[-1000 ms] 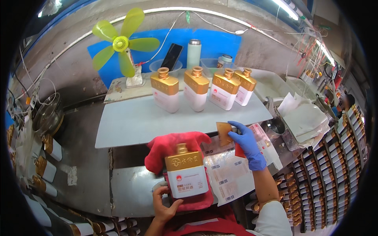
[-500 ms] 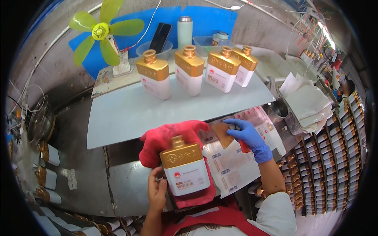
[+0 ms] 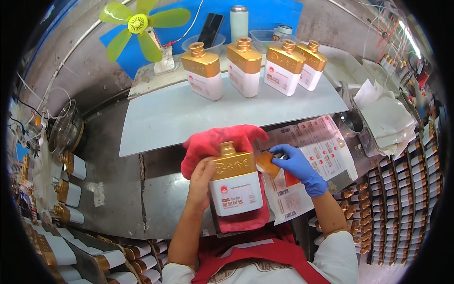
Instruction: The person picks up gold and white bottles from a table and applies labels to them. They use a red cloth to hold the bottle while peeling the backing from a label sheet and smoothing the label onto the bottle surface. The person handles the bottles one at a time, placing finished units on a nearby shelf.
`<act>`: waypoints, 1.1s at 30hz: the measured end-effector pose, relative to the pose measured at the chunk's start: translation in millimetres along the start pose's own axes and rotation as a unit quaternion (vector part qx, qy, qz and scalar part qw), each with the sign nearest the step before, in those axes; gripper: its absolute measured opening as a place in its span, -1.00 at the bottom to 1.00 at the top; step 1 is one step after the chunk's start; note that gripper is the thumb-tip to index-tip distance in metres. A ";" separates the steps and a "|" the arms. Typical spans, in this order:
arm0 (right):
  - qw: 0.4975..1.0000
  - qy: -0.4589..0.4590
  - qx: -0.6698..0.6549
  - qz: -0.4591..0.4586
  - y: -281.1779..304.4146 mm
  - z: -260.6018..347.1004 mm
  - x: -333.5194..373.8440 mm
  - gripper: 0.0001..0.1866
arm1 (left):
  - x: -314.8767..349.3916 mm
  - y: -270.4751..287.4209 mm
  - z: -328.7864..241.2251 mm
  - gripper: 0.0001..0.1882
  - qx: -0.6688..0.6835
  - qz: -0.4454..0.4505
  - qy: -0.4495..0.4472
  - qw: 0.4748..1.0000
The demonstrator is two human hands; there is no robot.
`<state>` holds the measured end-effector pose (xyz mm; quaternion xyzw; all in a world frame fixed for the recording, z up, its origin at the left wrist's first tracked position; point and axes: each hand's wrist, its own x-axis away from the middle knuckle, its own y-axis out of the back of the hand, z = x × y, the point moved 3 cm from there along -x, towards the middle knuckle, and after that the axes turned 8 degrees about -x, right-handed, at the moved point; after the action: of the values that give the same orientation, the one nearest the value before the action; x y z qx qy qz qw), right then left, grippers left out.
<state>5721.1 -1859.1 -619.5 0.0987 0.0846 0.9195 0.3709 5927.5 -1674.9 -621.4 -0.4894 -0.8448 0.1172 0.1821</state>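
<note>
A white bottle with a gold shoulder and neck leans on a red cloth in front of me. My left hand, bare, grips it along its left side, with fingers at the gold shoulder. Printed marks show on the bottle's white front. To the right, my right hand wears a blue glove and pinches a flat amber scraper-like piece. Something red shows beneath that palm; its kind is unclear. Under this hand lies a printed label sheet.
Several gold-and-white bottles stand on a grey board. Behind them are a green fan, a phone and a pale flask. Racks of bottles fill the right side. A metal cup stands near white papers.
My left hand has moved up the bottle's side to its gold shoulder. The bottle looks more upright. My gloved hand still holds the amber piece; the whole view has shifted.
</note>
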 end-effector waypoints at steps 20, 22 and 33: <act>0.994 0.066 0.053 0.068 -76.9 42.6 -27.3 -0.77 | 109.6 -9.1 -6.4 -0.28 -0.142 0.102 -0.208 0.963; 0.990 0.061 0.127 0.024 -74.2 46.2 -27.0 -0.76 | 108.9 -7.4 -6.8 -0.29 -0.156 0.090 -0.205 0.962; 0.911 0.292 0.227 0.184 -38.5 165.1 97.8 -0.76 | 91.8 -2.5 0.9 -0.14 -0.176 0.065 -0.206 0.960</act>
<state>5718.1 -1749.8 -457.2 -0.0787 0.3760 0.9153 0.1212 5883.5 -1596.4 -603.6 -0.5329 -0.8376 0.0761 -0.0929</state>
